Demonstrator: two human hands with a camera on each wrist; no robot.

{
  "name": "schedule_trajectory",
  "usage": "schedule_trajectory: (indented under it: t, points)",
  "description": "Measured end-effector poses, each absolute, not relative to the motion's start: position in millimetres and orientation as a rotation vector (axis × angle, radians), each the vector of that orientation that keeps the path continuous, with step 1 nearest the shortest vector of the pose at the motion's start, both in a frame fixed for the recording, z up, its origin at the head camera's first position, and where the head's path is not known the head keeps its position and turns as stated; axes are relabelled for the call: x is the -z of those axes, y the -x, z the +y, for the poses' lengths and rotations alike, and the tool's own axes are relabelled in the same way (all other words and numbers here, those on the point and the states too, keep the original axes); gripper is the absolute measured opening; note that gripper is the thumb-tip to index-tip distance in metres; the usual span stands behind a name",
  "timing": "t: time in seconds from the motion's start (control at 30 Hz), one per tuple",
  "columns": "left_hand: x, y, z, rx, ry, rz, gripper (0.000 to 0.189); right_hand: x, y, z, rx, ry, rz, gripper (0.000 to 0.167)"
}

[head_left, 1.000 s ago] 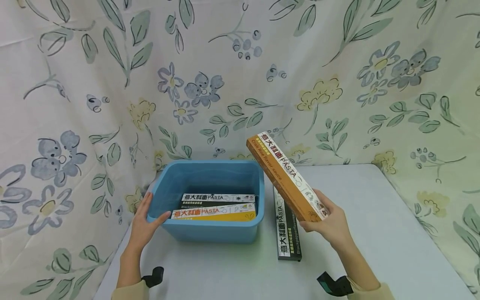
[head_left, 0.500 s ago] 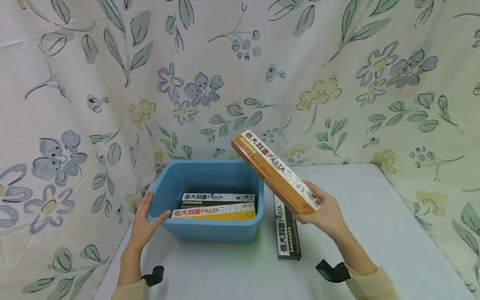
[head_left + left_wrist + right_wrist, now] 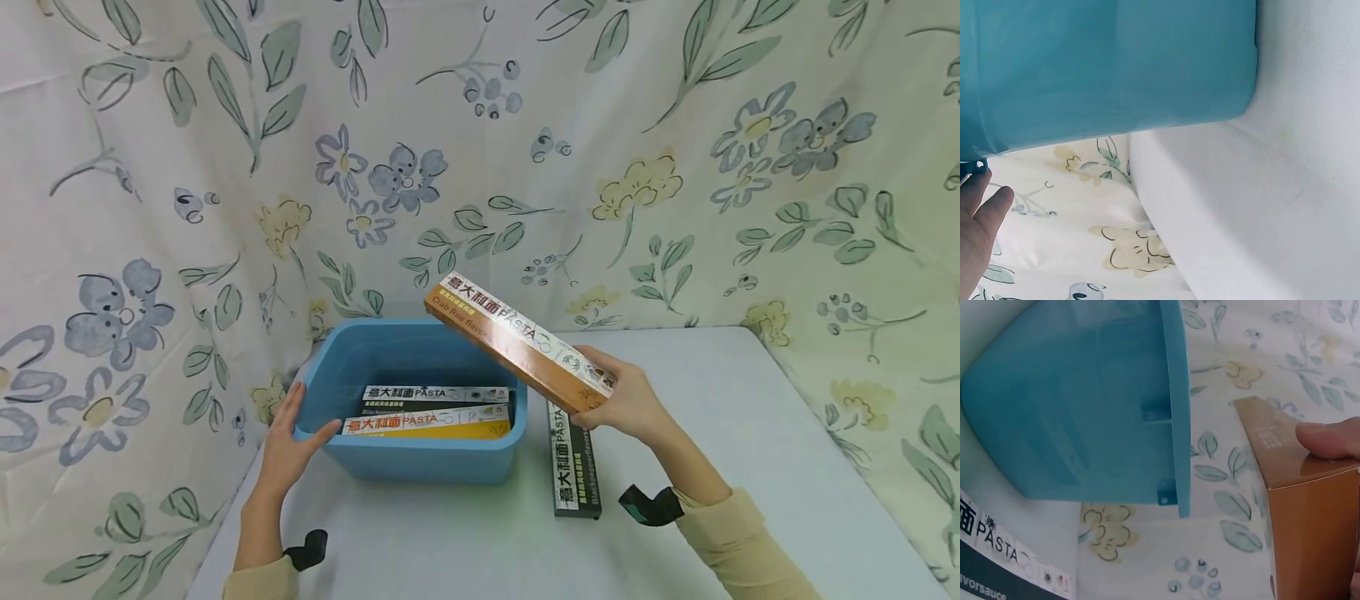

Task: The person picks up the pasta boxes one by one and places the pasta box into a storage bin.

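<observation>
My right hand (image 3: 625,398) grips the near end of an orange-brown pasta box (image 3: 517,342) printed "Crab Roe". The box tilts with its far end up, over the right rim of a blue plastic bin (image 3: 420,462). In the right wrist view, my thumb lies on the pasta box (image 3: 1313,531). My left hand (image 3: 288,442) rests on the bin's left front corner, with the thumb at the front rim and fairly straight fingers (image 3: 994,209) along the left side. Inside the bin lie a yellow pasta box (image 3: 442,423) and a black pasta box (image 3: 435,394) behind it.
Another black pasta box (image 3: 576,475) lies on the white table (image 3: 750,433) right of the bin, its far end hidden under the held box. A floral curtain (image 3: 525,167) hangs behind and to the left.
My right hand has moved left with the crab roe pasta box, bringing its far end over the bin and tilting it flatter. My left hand stays on the bin.
</observation>
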State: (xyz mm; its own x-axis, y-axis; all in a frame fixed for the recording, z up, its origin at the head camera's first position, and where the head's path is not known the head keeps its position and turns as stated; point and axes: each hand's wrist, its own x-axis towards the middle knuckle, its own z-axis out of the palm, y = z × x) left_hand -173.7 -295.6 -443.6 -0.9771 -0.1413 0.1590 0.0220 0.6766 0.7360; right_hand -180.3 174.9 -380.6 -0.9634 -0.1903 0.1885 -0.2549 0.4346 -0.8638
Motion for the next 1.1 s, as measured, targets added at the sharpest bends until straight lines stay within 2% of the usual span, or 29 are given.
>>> schedule_trajectory:
  t: [0.8,1.1]
  points:
    - [444,175,-297,1.182,-0.081,-2.674,0.094,356,226,129,-1.351,-0.791,-2.758,0.091]
    - [445,175,-296,1.203,-0.051,-2.654,0.093,343,241,115,-1.304,-0.756,-2.976,0.089]
